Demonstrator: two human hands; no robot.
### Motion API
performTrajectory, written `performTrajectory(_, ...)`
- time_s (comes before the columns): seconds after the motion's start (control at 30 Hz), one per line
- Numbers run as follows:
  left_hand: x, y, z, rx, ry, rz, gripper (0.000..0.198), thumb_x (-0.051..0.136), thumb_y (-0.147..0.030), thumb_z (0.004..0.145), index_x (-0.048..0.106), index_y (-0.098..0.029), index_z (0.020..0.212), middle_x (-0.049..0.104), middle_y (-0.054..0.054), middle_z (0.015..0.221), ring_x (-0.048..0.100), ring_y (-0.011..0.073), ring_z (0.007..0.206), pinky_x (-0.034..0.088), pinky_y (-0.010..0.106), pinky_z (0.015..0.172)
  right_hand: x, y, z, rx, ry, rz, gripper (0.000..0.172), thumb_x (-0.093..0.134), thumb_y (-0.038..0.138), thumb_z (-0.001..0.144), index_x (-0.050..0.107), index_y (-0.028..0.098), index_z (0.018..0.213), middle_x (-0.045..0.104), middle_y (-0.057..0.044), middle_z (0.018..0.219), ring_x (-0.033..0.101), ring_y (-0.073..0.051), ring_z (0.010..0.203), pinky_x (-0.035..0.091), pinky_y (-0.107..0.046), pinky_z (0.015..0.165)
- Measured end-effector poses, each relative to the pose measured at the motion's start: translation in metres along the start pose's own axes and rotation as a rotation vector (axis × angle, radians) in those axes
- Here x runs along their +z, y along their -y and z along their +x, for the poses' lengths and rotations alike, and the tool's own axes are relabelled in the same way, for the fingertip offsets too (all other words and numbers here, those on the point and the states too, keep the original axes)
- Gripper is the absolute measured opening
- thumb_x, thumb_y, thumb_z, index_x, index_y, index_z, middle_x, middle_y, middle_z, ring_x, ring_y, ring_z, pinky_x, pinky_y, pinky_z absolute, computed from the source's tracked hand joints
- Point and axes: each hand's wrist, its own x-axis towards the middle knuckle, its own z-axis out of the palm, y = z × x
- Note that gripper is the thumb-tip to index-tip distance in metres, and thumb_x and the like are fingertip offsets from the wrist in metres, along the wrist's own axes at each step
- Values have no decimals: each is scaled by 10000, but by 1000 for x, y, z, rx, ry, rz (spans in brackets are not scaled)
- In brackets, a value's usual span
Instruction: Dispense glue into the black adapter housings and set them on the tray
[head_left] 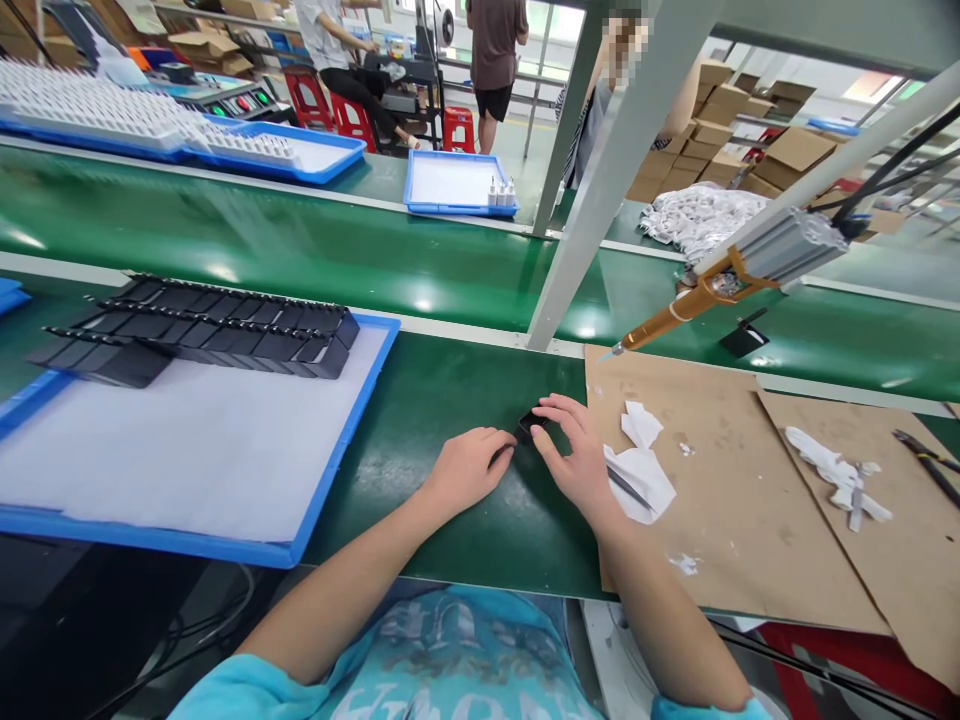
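A small black part lies on the green bench between my two hands. My left hand rests on the bench with its fingers curled, their tips beside the part. My right hand curves over the part, thumb and fingers pinched on it. Rows of similar black parts lie at the far end of a blue tray lined with white foam, to my left.
Cardboard sheets with white paper scraps lie to my right. An orange-tipped tool hangs from a rail above them. Beyond a green conveyor stand more blue trays, cartons, red stools and other people.
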Motion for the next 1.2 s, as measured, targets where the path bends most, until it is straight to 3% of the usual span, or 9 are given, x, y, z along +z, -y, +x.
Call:
performTrajectory(0.1, -2, -3, -1, 13, -58, -84, 182, 491, -207, 925, 661, -218, 987, 700, 2, 856, 628, 142, 729, 456, 259, 649, -2, 4, -2, 13, -1, 52, 117, 553, 282, 890, 618, 233, 975, 678, -43, 900, 637, -169, 853, 537, -341, 782)
performTrajectory(0.23, -9, -10, -3, 113, -194, -279, 159, 523, -239, 919, 644, -193, 1011, 676, 31, 911, 598, 120, 722, 476, 241, 652, -2, 7, -7, 68, 119, 139, 189, 569, 325, 881, 560, 233, 1046, 627, 14, 714, 542, -99, 551, 465, -236, 514)
performTrajectory(0.3, -14, -12, -3, 191, -212, -388, 151, 560, -244, 898, 639, -178, 1009, 653, 56, 979, 595, 120, 754, 489, 238, 659, -2, 9, -8, 101, 248, 232, 278, 573, 338, 874, 517, 239, 1128, 613, 21, 732, 521, -89, 539, 447, -224, 499)
performTrajectory(0.43, -22, -13, -3, 274, -104, -550, 126, 591, -234, 879, 670, -178, 960, 641, 67, 971, 618, 140, 827, 503, 240, 682, -4, 13, -7, 164, 473, 399, 441, 589, 331, 861, 439, 263, 1271, 601, 28, 785, 530, -88, 600, 453, -227, 558)
performTrajectory(0.63, -24, -9, 0, 223, 37, -711, 167, 574, -274, 907, 701, -166, 906, 689, 59, 865, 632, 138, 753, 505, 246, 685, -3, 16, -5, 414, 627, 782, 498, 646, 351, 825, 439, 261, 1269, 626, 10, 847, 545, -82, 606, 467, -211, 517)
performTrajectory(0.73, -24, -8, 0, 183, 106, -780, 219, 544, -299, 930, 705, -151, 921, 703, 51, 783, 652, 138, 702, 514, 253, 699, -2, 18, -4, 516, 696, 930, 536, 660, 339, 816, 421, 254, 1287, 619, 34, 759, 524, -61, 521, 433, -183, 466)
performTrajectory(0.97, -22, -6, -2, 140, 143, -842, 282, 547, -328, 930, 682, -143, 1095, 737, 68, 809, 698, 175, 753, 542, 298, 764, 0, 21, -3, 682, 674, 1070, 494, 627, 336, 843, 457, 257, 1300, 568, 55, 653, 502, -63, 477, 405, -155, 402)
performTrajectory(1.1, -23, -7, -1, 139, 122, -807, 279, 548, -329, 928, 696, -160, 1093, 747, 80, 837, 691, 222, 960, 544, 318, 835, 0, 22, -3, 744, 667, 1112, 482, 615, 313, 844, 470, 261, 1301, 559, 52, 649, 488, -64, 457, 409, -155, 374)
performTrajectory(1.2, -24, -8, -1, 152, 104, -796, 284, 555, -324, 922, 694, -151, 1098, 746, 92, 851, 627, 250, 1127, 549, 297, 796, 1, 22, -3, 768, 663, 1145, 482, 608, 296, 843, 472, 263, 1305, 568, 44, 678, 482, -63, 449, 410, -156, 355)
